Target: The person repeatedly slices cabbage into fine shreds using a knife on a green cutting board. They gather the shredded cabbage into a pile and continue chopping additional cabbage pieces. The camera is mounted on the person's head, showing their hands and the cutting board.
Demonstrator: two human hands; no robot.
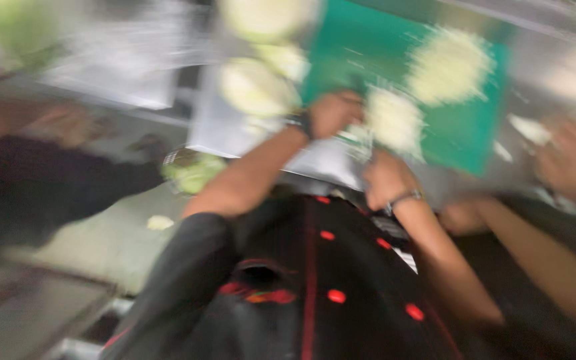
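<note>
The whole view is smeared by motion. My left hand (335, 113), with a dark watch on its wrist, rests at the near-left edge of a green cutting board (461, 133), against a pile of pale shredded cabbage (395, 120). My right hand (385, 177), with a metal band on its wrist, is curled just below that pile, at the board's near edge. A second shredded heap (448, 67) lies further out on the board. The blur hides what either hand holds.
Pale cabbage pieces (255, 87) lie left of the board on a metal counter (228, 130). A bowl of greens (191, 170) sits lower left. Another person's hand (568, 160) works at the right, and a dark-sleeved person (48, 180) stands at the left.
</note>
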